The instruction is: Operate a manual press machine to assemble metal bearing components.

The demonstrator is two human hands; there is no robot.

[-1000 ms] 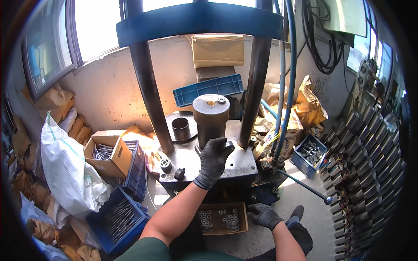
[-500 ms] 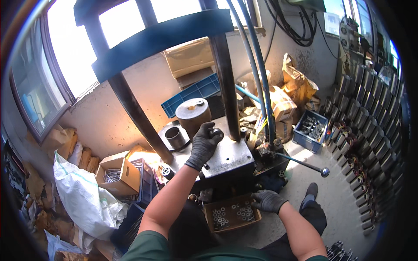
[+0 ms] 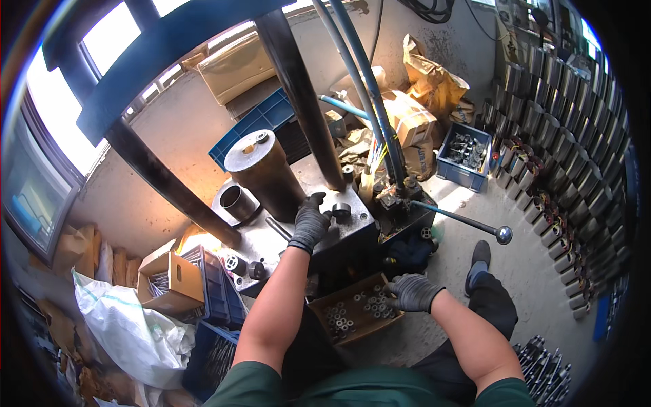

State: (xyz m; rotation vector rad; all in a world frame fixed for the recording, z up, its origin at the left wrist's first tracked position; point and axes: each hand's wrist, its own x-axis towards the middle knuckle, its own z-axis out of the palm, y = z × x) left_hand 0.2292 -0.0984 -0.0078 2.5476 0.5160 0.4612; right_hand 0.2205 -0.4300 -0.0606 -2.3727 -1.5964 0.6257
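My left hand (image 3: 312, 222), in a dark grey glove, rests low over the press's metal table (image 3: 356, 234), beside the foot of a thick dark cylinder (image 3: 271, 169). Its fingers are apart, partly hidden by the back of the hand. A short dark metal ring (image 3: 341, 212) stands just right of the thumb. A small ring (image 3: 262, 137) lies on the cylinder's pale top. My gloved right hand (image 3: 415, 293) hovers at the right rim of a cardboard box (image 3: 352, 287) of small metal rings, fingers loosely bent and apart, with nothing visible in them.
A wider hollow sleeve (image 3: 237, 202) and a metal bar (image 3: 278, 228) lie on the table. Dark press posts (image 3: 298, 95) rise around it. A lever with a ball end (image 3: 503, 235) juts right. Stacked metal cylinders (image 3: 563, 149) line the right side; a white sack (image 3: 129, 325) stands left.
The view has shifted. My left hand has come down from beside the cylinder's upper part to the table, where the dark ring now stands. My right hand stays by the box.
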